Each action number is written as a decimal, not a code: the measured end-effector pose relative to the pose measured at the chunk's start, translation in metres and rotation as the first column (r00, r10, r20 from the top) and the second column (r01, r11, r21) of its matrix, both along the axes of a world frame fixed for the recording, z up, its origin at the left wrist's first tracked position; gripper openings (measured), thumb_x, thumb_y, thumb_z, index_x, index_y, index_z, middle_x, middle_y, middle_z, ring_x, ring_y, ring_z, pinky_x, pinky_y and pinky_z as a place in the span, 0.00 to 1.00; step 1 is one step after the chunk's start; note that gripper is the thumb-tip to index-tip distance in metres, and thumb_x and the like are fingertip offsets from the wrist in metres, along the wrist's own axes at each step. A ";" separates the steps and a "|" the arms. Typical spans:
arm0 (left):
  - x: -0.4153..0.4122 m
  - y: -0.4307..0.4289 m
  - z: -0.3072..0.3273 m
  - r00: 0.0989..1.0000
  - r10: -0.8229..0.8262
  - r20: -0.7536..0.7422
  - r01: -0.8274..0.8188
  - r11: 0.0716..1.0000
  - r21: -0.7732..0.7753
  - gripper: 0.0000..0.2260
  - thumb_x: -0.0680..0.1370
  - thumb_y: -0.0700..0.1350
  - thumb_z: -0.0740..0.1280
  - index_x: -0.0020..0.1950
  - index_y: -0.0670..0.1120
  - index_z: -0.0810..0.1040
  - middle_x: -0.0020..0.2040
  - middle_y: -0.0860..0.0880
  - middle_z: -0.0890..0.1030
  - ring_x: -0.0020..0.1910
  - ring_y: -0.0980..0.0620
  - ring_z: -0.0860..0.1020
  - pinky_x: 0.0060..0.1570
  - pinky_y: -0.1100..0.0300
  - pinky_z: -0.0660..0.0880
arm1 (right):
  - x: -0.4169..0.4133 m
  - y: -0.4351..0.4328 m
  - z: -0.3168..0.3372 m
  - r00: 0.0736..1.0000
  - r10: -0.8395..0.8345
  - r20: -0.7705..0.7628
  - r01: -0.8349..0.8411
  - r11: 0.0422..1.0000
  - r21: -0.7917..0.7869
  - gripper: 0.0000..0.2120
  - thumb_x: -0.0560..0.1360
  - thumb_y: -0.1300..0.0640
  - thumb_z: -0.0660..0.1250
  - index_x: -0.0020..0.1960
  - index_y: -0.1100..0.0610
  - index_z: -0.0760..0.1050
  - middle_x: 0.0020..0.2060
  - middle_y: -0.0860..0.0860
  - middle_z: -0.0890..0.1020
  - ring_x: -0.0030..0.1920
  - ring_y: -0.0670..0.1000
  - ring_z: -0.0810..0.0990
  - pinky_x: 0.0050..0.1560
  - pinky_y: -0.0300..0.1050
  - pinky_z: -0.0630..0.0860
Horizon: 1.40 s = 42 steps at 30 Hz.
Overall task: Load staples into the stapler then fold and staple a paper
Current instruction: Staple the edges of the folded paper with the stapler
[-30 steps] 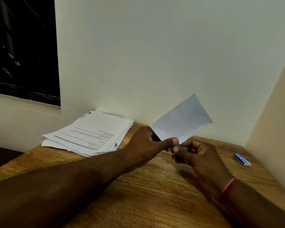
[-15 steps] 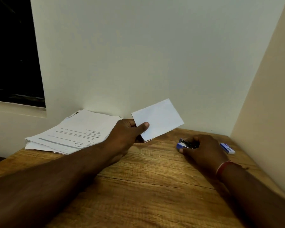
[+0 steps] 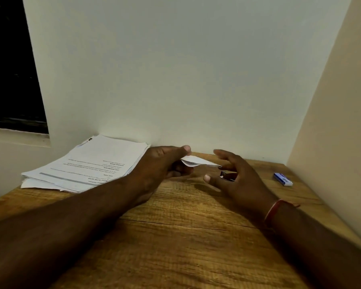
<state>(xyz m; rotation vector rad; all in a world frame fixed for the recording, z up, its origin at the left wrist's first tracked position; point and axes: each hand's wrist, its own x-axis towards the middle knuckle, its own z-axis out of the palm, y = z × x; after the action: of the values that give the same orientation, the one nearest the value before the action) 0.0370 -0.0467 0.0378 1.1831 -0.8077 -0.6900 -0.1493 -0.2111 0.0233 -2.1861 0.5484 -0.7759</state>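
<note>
My left hand (image 3: 165, 163) pinches a small folded white paper (image 3: 198, 161) by its left end, holding it almost flat and edge-on just above the wooden table (image 3: 175, 236). To its right, my right hand (image 3: 236, 180) has its fingers spread, the fingertips close to the paper's right tip. A small stapler (image 3: 227, 176), dark with a metal part showing, lies by that palm and is mostly hidden by the hand. The fingers do not look closed around it.
A stack of printed sheets (image 3: 88, 165) lies at the back left against the wall. A small blue staple box (image 3: 282, 179) sits near the right wall. Walls close off the back and the right side; a dark window is at the far left.
My left hand lowered the folded paper and tipped it from upright to nearly flat. My right hand let go of the paper, went down onto the stapler on the table, then spread its fingers.
</note>
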 end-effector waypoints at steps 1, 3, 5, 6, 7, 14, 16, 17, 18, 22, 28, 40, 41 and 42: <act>-0.002 0.002 0.001 0.999 -0.038 0.012 0.038 0.999 0.002 0.13 0.83 0.50 0.75 0.60 0.41 0.90 0.49 0.38 0.90 0.54 0.39 0.90 0.57 0.51 0.86 | 0.000 0.004 -0.001 1.000 0.018 -0.002 -0.018 1.000 0.004 0.37 0.69 0.36 0.80 0.75 0.32 0.71 0.71 0.38 0.73 0.67 0.42 0.76 0.54 0.33 0.75; -0.002 0.003 0.001 0.996 -0.075 0.043 0.075 0.997 0.002 0.17 0.79 0.52 0.78 0.62 0.42 0.89 0.54 0.37 0.90 0.59 0.35 0.89 0.62 0.47 0.85 | 0.000 0.007 0.000 1.000 0.024 0.008 -0.024 1.000 -0.004 0.30 0.72 0.40 0.81 0.71 0.30 0.73 0.69 0.38 0.75 0.65 0.39 0.76 0.52 0.31 0.76; -0.001 0.003 -0.002 0.995 -0.094 0.045 0.094 0.995 -0.011 0.22 0.74 0.50 0.82 0.65 0.43 0.88 0.58 0.36 0.90 0.62 0.34 0.88 0.68 0.42 0.83 | 0.000 0.006 0.001 0.999 0.003 0.037 -0.004 1.000 0.015 0.28 0.73 0.41 0.81 0.69 0.32 0.75 0.68 0.37 0.77 0.64 0.39 0.77 0.52 0.32 0.77; 0.000 0.003 -0.003 0.993 -0.101 0.055 0.102 0.995 -0.010 0.24 0.72 0.49 0.83 0.67 0.44 0.87 0.58 0.36 0.90 0.62 0.36 0.89 0.69 0.42 0.82 | -0.001 0.006 0.001 0.999 -0.008 0.053 0.007 1.000 0.025 0.27 0.73 0.41 0.81 0.69 0.33 0.76 0.67 0.37 0.77 0.64 0.39 0.78 0.53 0.33 0.78; 0.000 0.002 -0.004 0.991 -0.106 0.079 0.106 0.994 -0.004 0.25 0.72 0.47 0.83 0.68 0.45 0.86 0.58 0.37 0.90 0.62 0.37 0.89 0.69 0.42 0.82 | -0.001 0.005 0.001 0.998 -0.018 0.068 0.016 0.999 0.032 0.27 0.73 0.41 0.81 0.70 0.34 0.77 0.67 0.36 0.78 0.64 0.39 0.78 0.53 0.33 0.78; -0.006 0.000 -0.003 0.993 -0.031 0.111 0.030 1.000 0.005 0.15 0.77 0.44 0.80 0.63 0.43 0.89 0.55 0.38 0.91 0.58 0.38 0.90 0.66 0.42 0.84 | 0.001 0.004 -0.001 0.995 -0.010 0.099 0.009 1.000 0.005 0.26 0.74 0.41 0.81 0.69 0.40 0.79 0.65 0.36 0.80 0.62 0.37 0.80 0.52 0.26 0.78; -0.007 -0.001 -0.003 0.988 0.018 0.150 -0.019 1.000 0.006 0.12 0.77 0.49 0.80 0.57 0.44 0.91 0.53 0.38 0.91 0.56 0.34 0.90 0.66 0.38 0.84 | 0.001 0.005 0.000 0.994 0.002 0.112 -0.002 1.000 0.000 0.25 0.74 0.42 0.81 0.69 0.42 0.80 0.65 0.37 0.81 0.62 0.37 0.81 0.56 0.30 0.80; -0.008 -0.001 -0.002 0.983 0.039 0.178 -0.042 0.999 0.011 0.12 0.77 0.51 0.80 0.55 0.44 0.91 0.52 0.37 0.91 0.55 0.33 0.90 0.65 0.37 0.85 | 0.001 0.006 0.000 0.993 0.006 0.118 -0.005 1.000 -0.004 0.24 0.75 0.43 0.81 0.69 0.43 0.81 0.66 0.37 0.81 0.62 0.38 0.81 0.58 0.33 0.80; -0.009 -0.001 -0.001 0.979 0.057 0.195 -0.060 0.998 0.010 0.13 0.77 0.53 0.80 0.54 0.44 0.92 0.50 0.37 0.91 0.54 0.33 0.89 0.64 0.37 0.85 | 0.001 0.007 0.001 0.991 0.009 0.130 -0.009 1.000 -0.004 0.24 0.75 0.43 0.81 0.69 0.43 0.82 0.66 0.38 0.81 0.62 0.38 0.82 0.59 0.36 0.81; -0.011 0.002 0.003 0.964 0.121 0.236 -0.123 0.992 -0.007 0.13 0.80 0.54 0.77 0.50 0.44 0.92 0.47 0.38 0.91 0.48 0.40 0.90 0.58 0.45 0.87 | 0.005 0.015 -0.001 0.977 0.028 0.210 -0.042 0.997 0.063 0.20 0.76 0.45 0.81 0.66 0.44 0.84 0.63 0.41 0.85 0.61 0.41 0.85 0.61 0.43 0.85; -0.020 0.004 0.004 0.917 0.128 0.377 -0.129 0.991 -0.022 0.09 0.81 0.51 0.77 0.48 0.47 0.92 0.42 0.41 0.91 0.44 0.43 0.91 0.48 0.56 0.84 | 0.009 0.020 0.000 0.964 0.031 0.263 -0.076 0.984 0.163 0.15 0.77 0.47 0.80 0.63 0.47 0.86 0.61 0.44 0.87 0.61 0.42 0.86 0.66 0.46 0.83; -0.020 0.001 -0.003 0.946 0.045 0.321 -0.043 0.999 -0.013 0.09 0.81 0.49 0.76 0.51 0.44 0.92 0.48 0.37 0.90 0.51 0.36 0.90 0.63 0.39 0.85 | 0.012 0.017 -0.005 0.905 0.047 0.424 -0.221 0.902 0.371 0.15 0.75 0.62 0.82 0.60 0.56 0.87 0.56 0.55 0.90 0.58 0.57 0.89 0.64 0.59 0.85; -0.021 0.002 -0.001 0.952 0.039 0.304 -0.038 0.999 -0.008 0.11 0.81 0.50 0.75 0.52 0.44 0.92 0.48 0.36 0.90 0.50 0.34 0.90 0.62 0.39 0.86 | 0.011 0.018 -0.004 0.890 0.045 0.454 -0.255 0.875 0.412 0.13 0.76 0.62 0.80 0.61 0.58 0.87 0.56 0.57 0.90 0.58 0.60 0.89 0.64 0.59 0.85; -0.020 0.003 0.000 0.962 0.036 0.272 -0.036 0.999 -0.005 0.13 0.81 0.52 0.74 0.52 0.44 0.92 0.48 0.35 0.90 0.50 0.33 0.90 0.61 0.40 0.86 | 0.009 0.019 -0.002 0.877 0.046 0.479 -0.289 0.846 0.449 0.12 0.78 0.62 0.79 0.61 0.60 0.87 0.56 0.59 0.89 0.59 0.63 0.89 0.63 0.59 0.85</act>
<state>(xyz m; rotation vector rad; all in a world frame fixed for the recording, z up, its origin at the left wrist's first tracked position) 0.0169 -0.0440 0.0376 1.3072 -1.0124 -0.5032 -0.1399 -0.1922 0.0211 -1.4709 0.2653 -0.8869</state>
